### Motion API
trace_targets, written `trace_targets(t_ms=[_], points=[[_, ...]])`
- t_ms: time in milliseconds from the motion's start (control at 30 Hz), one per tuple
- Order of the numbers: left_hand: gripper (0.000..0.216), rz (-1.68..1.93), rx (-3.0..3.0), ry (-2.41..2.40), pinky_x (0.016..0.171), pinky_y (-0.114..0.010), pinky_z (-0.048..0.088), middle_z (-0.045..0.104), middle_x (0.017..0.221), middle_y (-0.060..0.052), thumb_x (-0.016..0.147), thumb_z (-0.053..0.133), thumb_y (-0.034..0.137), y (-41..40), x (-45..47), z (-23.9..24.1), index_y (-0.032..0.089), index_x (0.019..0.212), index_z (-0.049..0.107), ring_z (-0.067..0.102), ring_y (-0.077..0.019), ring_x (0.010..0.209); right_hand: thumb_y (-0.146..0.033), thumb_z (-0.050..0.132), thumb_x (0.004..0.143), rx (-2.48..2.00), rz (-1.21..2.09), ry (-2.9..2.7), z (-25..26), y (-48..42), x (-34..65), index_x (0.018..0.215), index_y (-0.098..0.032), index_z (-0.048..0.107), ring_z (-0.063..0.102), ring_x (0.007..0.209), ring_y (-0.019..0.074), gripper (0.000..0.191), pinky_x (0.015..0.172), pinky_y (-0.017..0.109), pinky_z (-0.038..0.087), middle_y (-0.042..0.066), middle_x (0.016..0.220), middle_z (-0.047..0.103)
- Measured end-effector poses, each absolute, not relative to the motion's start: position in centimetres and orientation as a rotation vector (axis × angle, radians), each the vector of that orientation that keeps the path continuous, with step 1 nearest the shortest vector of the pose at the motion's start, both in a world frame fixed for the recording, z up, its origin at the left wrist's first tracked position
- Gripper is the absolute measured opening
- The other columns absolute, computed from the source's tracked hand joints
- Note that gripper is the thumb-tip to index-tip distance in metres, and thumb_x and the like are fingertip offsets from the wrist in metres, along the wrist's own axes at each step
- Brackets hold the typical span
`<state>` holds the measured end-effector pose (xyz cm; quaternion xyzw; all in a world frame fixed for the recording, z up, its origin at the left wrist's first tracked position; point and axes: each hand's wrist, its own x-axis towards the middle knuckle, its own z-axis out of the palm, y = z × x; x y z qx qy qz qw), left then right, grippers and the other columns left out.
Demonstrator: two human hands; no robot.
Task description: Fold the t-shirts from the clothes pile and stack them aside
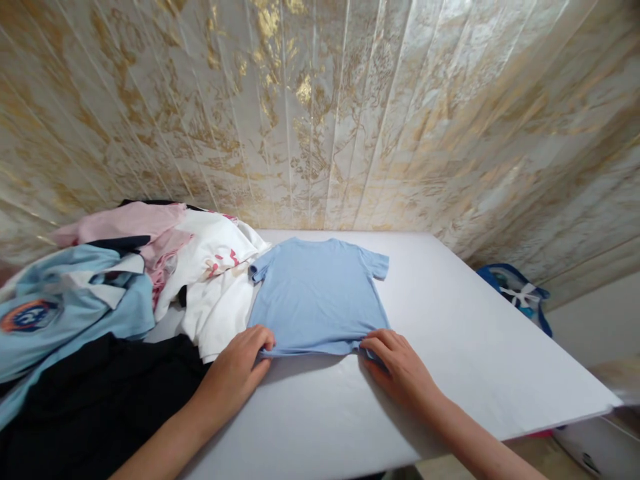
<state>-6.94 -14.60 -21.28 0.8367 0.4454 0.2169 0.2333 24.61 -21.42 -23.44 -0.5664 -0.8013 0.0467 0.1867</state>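
A small light blue T-shirt [317, 293] lies flat on the white table [450, 333], its neck toward the wall. My left hand [240, 367] pinches the shirt's bottom hem at its left corner, fingers curled on the cloth. At the hem's right corner my right hand [397, 367] grips the cloth the same way. The hem is slightly lifted between the two hands.
A heap of clothes covers the table's left side: a white garment [220, 280], a pink one [130, 227], a light blue jersey with a badge [65, 307] and a black one [100, 393]. A blue bag [520, 293] sits past the table's right edge. A marbled wall stands behind.
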Motion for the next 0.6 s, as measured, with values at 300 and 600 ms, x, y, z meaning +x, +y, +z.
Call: trace_targets(t_ms=[300, 600], points=[[0.016, 0.703, 2.38, 1.238, 0.082, -0.03, 0.047, 0.064, 0.094, -0.001, 0.091, 0.046, 0.029, -14.8, -7.9, -21.8, 0.026, 0.096, 0.061, 0.061, -0.0186, 0.091, -0.013, 0.044, 0.092, -1.563, 0.292, -2.181, -22.1, -20.7, 27.0, 0.086, -0.022, 0.058, 0.058, 0.091, 0.0183, 0.017, 0.082, 0.035, 0.046, 0.006, 0.1, 0.062], [0.013, 0.566, 2.601, 1.199, 0.089, -0.037, 0.047, 0.064, 0.086, -0.001, 0.085, 0.052, 0.022, -15.1, -8.6, -22.5, 0.025, 0.09, 0.063, 0.061, -0.0207, 0.09, 0.0, 0.047, 0.077, -1.637, 0.31, -2.251, -22.5, -22.1, 27.3, 0.095, -0.023, 0.058, 0.057, 0.107, 0.0197, 0.031, 0.093, 0.039, 0.045, 0.005, 0.113, 0.061]])
